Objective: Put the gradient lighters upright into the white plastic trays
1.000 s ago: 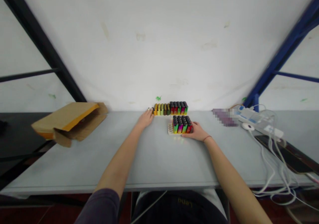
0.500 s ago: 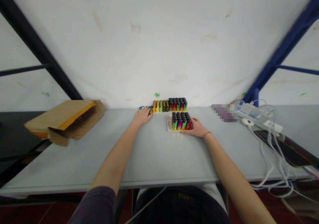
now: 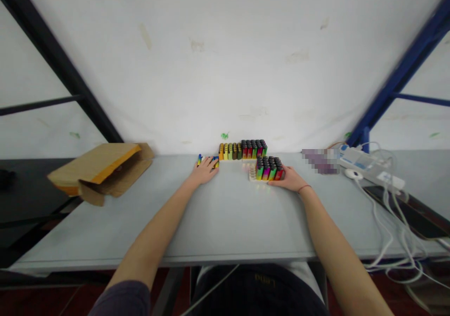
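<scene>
My left hand lies far out on the grey table, fingers closed over a few loose coloured lighters at the left end of a back row. My right hand grips the right side of a white tray that holds several upright rainbow-coloured lighters with black caps. Behind it, against the white wall, stands a second tray of lighters, yellow and brown on the left, red and green on the right.
An open brown cardboard box lies on its side at the table's left end. At the right are a white power strip, a purple blurred item and tangled white cables. Black and blue frame bars flank the table.
My left hand has slid left from the back row's end and now covers a few loose lighters. My right hand has stayed on the front tray while the view shifted.
</scene>
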Tool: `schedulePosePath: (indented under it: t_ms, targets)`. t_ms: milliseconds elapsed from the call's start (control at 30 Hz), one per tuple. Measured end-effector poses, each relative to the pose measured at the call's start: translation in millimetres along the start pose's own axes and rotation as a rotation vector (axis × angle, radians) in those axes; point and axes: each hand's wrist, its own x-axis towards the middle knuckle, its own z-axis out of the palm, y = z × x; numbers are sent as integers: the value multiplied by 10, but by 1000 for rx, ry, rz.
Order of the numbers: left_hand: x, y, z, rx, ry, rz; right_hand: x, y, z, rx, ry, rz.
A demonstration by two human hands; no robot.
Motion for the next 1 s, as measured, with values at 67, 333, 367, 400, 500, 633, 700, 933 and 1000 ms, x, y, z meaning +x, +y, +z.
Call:
schedulePosePath:
  t_ms: [67, 333, 367, 400, 500, 633, 700, 933, 1000]
  targets:
    - [-159, 40, -8, -2, -7, 3, -1, 52, -20, 18, 15, 4]
    - [-591, 396, -8, -10, -60, 105, 14, 85, 4, 75, 5, -9]
    - [-585, 459, -10, -16, -60, 103, 16, 82, 3, 77, 5, -7]
    - [-570, 517, -13, -19, -57, 95, 17, 81, -1, 77, 6, -5]
    - [-513, 622, -40, 2, -33, 69, 32, 83, -19, 69, 15, -3]
    - [-460, 547, -92, 35, 87, 71, 59, 97, -41, 68, 18, 4]
    - [-435, 460, -103, 23, 91, 21, 65, 99, -44, 87, 10, 3]
    - [-402, 321, -103, 19, 55, -46, 54, 82, -28, 112, 12, -21]
    - [-376, 299, -161, 32, 157, -115, 53, 79, -23, 115, 9, -21]
